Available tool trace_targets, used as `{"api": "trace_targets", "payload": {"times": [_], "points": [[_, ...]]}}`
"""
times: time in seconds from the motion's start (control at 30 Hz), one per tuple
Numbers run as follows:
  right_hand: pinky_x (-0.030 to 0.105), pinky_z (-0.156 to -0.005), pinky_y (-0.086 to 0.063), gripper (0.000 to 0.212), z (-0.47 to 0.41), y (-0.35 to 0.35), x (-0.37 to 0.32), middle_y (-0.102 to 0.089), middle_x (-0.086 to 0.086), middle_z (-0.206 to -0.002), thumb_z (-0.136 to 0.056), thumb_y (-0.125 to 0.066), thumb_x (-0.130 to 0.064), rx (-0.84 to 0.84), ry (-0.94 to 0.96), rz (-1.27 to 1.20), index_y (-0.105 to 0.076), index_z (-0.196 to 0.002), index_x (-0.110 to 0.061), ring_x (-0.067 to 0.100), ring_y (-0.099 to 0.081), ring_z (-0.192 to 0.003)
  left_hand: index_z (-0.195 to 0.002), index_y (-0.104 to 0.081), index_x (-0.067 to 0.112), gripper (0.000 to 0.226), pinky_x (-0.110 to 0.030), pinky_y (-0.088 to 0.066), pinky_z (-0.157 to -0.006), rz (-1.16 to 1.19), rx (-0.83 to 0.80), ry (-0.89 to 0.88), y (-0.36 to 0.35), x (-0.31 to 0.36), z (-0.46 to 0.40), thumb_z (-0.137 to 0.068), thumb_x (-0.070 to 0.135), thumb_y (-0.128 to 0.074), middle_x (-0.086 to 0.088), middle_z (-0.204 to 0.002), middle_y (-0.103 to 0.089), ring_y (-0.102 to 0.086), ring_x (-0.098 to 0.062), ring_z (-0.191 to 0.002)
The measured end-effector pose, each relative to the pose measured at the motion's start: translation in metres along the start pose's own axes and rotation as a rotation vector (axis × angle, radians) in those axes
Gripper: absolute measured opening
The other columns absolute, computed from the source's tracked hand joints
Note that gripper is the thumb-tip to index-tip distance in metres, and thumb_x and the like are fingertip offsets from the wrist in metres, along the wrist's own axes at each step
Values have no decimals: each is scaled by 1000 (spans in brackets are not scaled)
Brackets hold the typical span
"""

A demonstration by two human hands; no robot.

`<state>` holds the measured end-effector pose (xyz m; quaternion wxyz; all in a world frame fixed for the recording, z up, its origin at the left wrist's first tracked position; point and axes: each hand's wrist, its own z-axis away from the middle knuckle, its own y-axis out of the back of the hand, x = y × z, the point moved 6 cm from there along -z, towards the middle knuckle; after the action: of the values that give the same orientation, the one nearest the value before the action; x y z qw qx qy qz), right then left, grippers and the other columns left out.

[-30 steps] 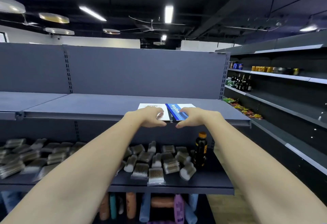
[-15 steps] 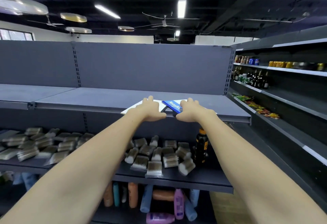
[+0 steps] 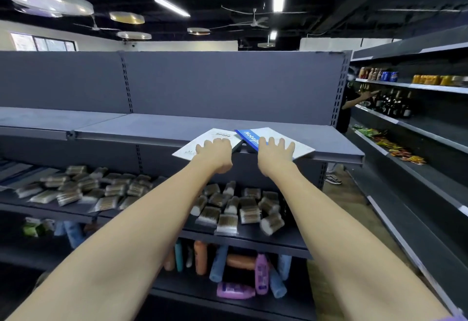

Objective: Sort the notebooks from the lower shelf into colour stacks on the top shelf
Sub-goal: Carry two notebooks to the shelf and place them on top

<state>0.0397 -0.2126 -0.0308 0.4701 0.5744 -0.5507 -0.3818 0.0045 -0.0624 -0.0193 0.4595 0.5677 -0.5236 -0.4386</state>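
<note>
A: Item one, top shelf (image 3: 157,128). Contents?

B: Two notebooks at its front edge, both overhanging the lip. White notebook (image 3: 202,140) to the left, angled. Blue-spined notebook (image 3: 249,136) to the right, white cover, blue band with white lettering. Their near corners almost meet.

A: Hands?

B: Left hand (image 3: 214,152) rests on the white notebook, fingers curled over its near edge; whether it actually grips, I cannot tell. Right hand (image 3: 276,152) lies on the blue-spined notebook, fingers spread and fairly straight, pressing down.

A: Progress?

B: Early, by my estimate. Two colour piles begun, seemingly one notebook each, neither squared up. The rest of the shelf is bare grey.

A: Remaining stock?

B: Not visible. The shelf below (image 3: 253,237) holds cotton-swab packs (image 3: 225,222); lower still, bottles (image 3: 235,265). No further notebooks show.
</note>
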Motion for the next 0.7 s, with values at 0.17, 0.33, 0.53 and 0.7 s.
{"api": "trace_targets", "payload": {"times": [0.17,0.33,0.53,0.7], "points": [[55,-114,-21,58,28,-1,-6,-36,6,-148,-92,-54,-24,97,39,-44,-32,-146,-18,34,-25,-141,-131,-41,10,45,-51,-35,-103,56,59,-13,-14,-10,24,-86,10,-48,-13,-132,-43,-40,-36,-123],[44,-89,-44,42,77,6,-24,-51,6,-128,-90,-51,-15,150,39,-267,-44,-132,-15,32,-47,-118,-105,-41,12,27,-48,-45,-88,339,127,-35,-24,-22,68,-81,1,-44,-14,-115,-49,-50,-38,-107],[37,-69,-37,41,163,-35,-59,-62,14,-112,-95,-39,-7,96,-95,-648,-45,-134,-19,30,-46,-84,-119,-44,12,38,-37,-39,-74,568,65,89,-77,-55,148,-84,-1,-40,-15,-108,-61,-52,-34,-89],[37,-73,-46,25,247,-117,-93,-65,4,-101,-96,-38,-19,-154,-182,-843,-56,-112,-24,27,-58,-89,-132,-45,25,45,-38,-38,-80,676,-118,234,-169,-91,231,-90,10,-37,-15,-123,-60,-56,-36,-108]]}}
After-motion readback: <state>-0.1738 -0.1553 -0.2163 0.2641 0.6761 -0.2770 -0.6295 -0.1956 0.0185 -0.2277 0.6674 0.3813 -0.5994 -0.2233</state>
